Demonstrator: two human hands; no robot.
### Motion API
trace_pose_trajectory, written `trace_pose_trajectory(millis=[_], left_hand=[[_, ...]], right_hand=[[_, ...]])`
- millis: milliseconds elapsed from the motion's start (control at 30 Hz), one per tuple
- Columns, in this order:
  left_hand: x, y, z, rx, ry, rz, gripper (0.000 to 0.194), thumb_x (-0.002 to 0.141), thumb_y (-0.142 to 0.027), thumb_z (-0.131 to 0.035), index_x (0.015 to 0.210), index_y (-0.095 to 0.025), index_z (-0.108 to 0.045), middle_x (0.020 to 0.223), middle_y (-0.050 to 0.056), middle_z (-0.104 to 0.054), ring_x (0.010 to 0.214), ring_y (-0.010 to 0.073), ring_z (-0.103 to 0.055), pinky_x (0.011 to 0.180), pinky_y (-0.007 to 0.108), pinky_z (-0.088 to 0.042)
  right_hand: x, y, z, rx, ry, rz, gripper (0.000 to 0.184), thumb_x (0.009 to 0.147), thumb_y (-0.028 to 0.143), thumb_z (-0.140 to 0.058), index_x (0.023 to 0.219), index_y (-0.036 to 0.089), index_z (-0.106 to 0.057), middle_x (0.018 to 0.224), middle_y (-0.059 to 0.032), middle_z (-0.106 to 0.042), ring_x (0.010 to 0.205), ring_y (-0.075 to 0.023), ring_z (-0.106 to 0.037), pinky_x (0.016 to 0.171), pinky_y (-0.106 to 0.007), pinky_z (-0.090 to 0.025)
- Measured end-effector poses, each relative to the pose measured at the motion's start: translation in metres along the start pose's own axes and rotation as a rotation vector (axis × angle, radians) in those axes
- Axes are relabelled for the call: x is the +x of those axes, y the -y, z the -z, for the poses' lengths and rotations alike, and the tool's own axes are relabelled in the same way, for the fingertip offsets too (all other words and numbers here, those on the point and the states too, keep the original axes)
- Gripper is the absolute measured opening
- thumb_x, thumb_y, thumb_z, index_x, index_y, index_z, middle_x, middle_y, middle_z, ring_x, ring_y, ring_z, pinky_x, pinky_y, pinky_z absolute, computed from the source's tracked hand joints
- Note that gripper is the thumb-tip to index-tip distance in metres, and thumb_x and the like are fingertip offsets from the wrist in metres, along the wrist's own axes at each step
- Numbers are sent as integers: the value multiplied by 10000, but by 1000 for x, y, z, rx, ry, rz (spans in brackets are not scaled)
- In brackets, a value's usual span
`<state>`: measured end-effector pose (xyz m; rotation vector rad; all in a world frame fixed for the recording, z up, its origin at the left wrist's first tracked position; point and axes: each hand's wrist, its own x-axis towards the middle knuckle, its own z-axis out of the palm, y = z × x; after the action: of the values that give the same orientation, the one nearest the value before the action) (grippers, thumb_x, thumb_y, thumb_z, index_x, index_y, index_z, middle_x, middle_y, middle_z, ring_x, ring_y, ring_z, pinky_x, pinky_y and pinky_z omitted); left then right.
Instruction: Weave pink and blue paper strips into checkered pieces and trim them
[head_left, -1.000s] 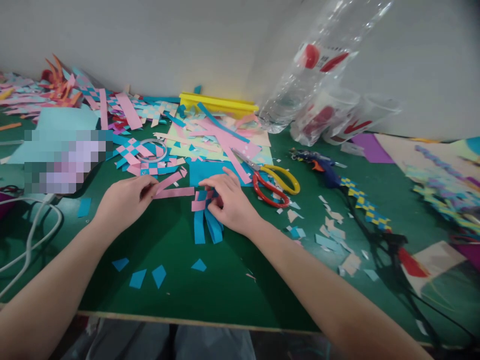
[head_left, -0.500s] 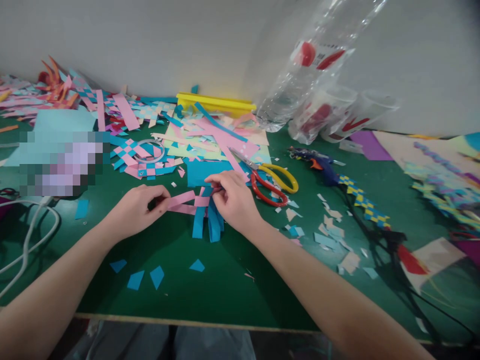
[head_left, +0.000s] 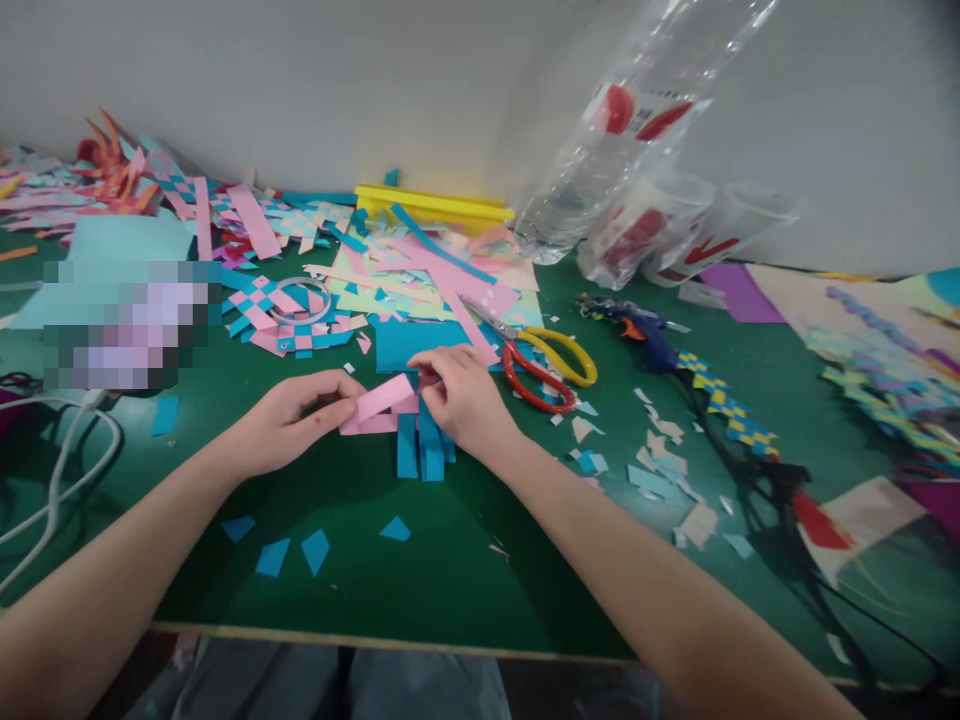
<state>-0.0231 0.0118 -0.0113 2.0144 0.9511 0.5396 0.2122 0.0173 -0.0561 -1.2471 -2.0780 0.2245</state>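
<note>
over table (head_left: pixel 360 590), left hand (head_left: pixel 296 422) pinches strip (head_left: pixel 385 398); scissors (head_left: pixel 514 334) beyond

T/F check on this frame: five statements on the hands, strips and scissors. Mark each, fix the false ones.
1. The left hand pinches folded pink paper. True.
2. The right hand is held well away from the pink paper. False: its fingertips are right beside it.
3. Blue strips extend below the pink paper toward the table's near edge. True.
4. The scissors lie on the far side of the right hand, handles to its right. True.
5. Both scissor handles are blue. False: one is red, the other yellow.
</note>
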Motion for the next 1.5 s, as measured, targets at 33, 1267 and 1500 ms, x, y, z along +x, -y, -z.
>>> trace_pose_trajectory(millis=[33, 1267, 1500], left_hand=[[0, 0, 0, 6, -3, 5, 300, 942, -409, -449, 805, -180, -588, 823, 14, -615, 730, 148, -552, 640, 238, -419], [0, 3, -3, 226, -33, 49, 278, 929, -413, -481, 894, -198, -653, 838, 14, -686, 732, 154, -611, 649, 247, -440], [0, 6, 1, 243, -144, 76, 276, 912, -412, -497, 872, -188, -654, 810, 20, -678, 714, 159, -592, 636, 249, -433]], right_hand=[[0, 0, 0, 5, 7, -9, 316, 720, 53, -435, 949, 185, -608, 865, -62, -680, 840, -235, -594, 877, -429, -406], [3, 14, -10, 87, -137, -74, 303, 804, 134, -472, 1073, 216, -584, 1103, -88, -691, 1064, -257, -613, 955, -470, -438], [-4, 14, 14, 38, -145, 148, 142, 921, 243, -477, 913, 221, -618, 943, -68, -690, 953, -229, -620, 876, -410, -479]])
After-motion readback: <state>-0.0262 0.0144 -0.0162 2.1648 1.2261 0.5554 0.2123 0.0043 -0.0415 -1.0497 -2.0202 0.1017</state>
